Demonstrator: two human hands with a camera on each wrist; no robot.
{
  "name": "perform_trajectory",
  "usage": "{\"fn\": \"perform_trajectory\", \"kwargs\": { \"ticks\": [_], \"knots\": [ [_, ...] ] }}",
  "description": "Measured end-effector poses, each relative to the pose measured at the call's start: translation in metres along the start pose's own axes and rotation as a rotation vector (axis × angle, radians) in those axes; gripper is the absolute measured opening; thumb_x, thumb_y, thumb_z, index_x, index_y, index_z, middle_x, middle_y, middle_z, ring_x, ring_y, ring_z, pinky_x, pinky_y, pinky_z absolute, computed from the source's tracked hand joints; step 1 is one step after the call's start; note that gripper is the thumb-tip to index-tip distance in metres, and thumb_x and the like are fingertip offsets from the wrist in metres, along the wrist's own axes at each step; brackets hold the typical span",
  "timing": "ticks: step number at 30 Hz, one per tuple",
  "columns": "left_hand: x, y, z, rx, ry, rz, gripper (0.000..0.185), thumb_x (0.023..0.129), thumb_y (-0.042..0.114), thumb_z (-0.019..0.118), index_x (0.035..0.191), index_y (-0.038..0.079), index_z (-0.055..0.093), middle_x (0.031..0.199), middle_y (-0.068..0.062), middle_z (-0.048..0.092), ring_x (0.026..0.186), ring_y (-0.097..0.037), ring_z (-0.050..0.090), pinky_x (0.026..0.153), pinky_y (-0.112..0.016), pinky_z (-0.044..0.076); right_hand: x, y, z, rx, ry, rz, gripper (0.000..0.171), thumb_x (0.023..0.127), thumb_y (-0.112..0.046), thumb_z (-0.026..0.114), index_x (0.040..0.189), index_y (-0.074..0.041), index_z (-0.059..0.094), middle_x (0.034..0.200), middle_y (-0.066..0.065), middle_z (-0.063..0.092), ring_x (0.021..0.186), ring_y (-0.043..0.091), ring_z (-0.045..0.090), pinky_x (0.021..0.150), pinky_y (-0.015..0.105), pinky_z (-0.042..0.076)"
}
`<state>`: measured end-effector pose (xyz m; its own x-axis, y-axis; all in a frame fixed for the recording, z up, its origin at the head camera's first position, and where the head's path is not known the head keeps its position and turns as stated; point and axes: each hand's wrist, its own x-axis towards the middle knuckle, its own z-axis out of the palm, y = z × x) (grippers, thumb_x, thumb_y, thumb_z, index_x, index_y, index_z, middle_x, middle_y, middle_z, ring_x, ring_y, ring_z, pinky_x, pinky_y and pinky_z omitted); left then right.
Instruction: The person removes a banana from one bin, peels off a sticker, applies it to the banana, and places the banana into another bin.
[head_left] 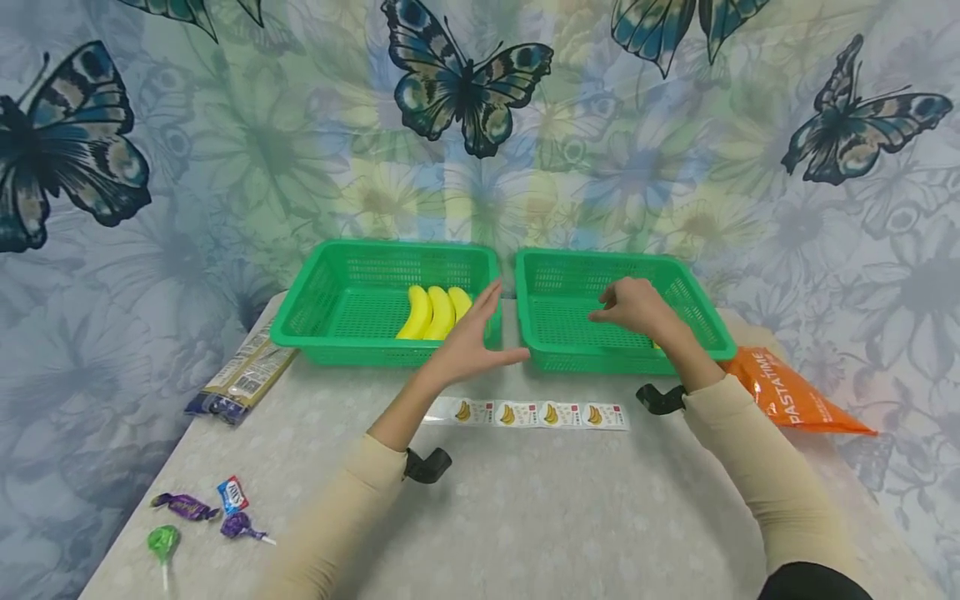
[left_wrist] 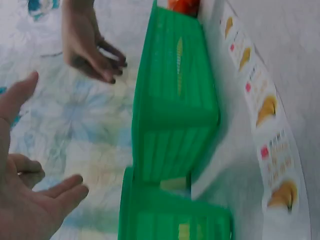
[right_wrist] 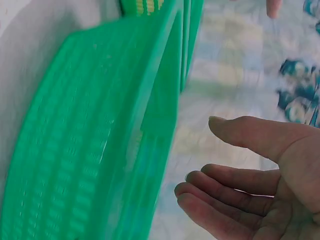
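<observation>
My left hand (head_left: 471, 343) is spread over the front right corner of the left green basket (head_left: 296, 333), fingers straight and nothing in its grasp. Three yellow bananas (head_left: 441, 313) lie side by side in that basket, partly behind the hand. Over the right green basket (head_left: 551, 357) hovers my right hand (head_left: 637, 307). Its fingers are loosely bent, and the right wrist view shows the palm (right_wrist: 305, 175) empty. A small yellow bit (head_left: 656, 345) shows in the right basket beside my wrist; most of it is hidden. A strip of banana-print stickers (head_left: 528, 414) lies in front of the baskets.
An orange "PASTATIME" bag (head_left: 798, 396) lies right of the right basket. A gold and blue packet (head_left: 243, 375) is at the left. Wrapped candies (head_left: 186, 506) and lollipops (head_left: 162, 540) lie front left. A butterfly-patterned cloth (head_left: 480, 192) hangs behind the baskets.
</observation>
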<state>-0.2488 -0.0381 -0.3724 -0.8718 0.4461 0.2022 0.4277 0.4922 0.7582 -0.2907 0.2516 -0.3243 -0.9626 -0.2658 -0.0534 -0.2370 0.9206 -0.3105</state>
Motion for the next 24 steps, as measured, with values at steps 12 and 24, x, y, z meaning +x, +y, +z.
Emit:
{"fn": "perform_trajectory", "kwargs": {
  "ticks": [12,24],
  "knots": [
    [-0.051,-0.062,-0.087,-0.021,0.017,-0.043,0.107,0.084,0.04,0.076,0.157,0.031,-0.002,0.165,0.009,-0.005,0.147,-0.031,0.03,0.115,-0.053,0.034,-0.012,-0.038,0.019,0.019,-0.002,-0.077,0.047,0.087,-0.031,0.072,0.12,0.003,0.066,0.108,0.019,0.072,0.099,0.032,0.067,0.084,0.045,0.056],
    [-0.098,-0.141,-0.164,0.221,0.129,-0.271,0.111,0.085,0.052,0.069,0.156,0.022,-0.011,0.165,0.0,-0.015,0.151,-0.042,-0.003,0.11,-0.075,0.016,-0.02,-0.063,0.033,0.05,0.006,-0.157,0.047,0.085,-0.033,0.075,0.118,-0.001,0.068,0.107,0.017,0.073,0.099,0.028,0.069,0.083,0.042,0.057]
  ]
}}
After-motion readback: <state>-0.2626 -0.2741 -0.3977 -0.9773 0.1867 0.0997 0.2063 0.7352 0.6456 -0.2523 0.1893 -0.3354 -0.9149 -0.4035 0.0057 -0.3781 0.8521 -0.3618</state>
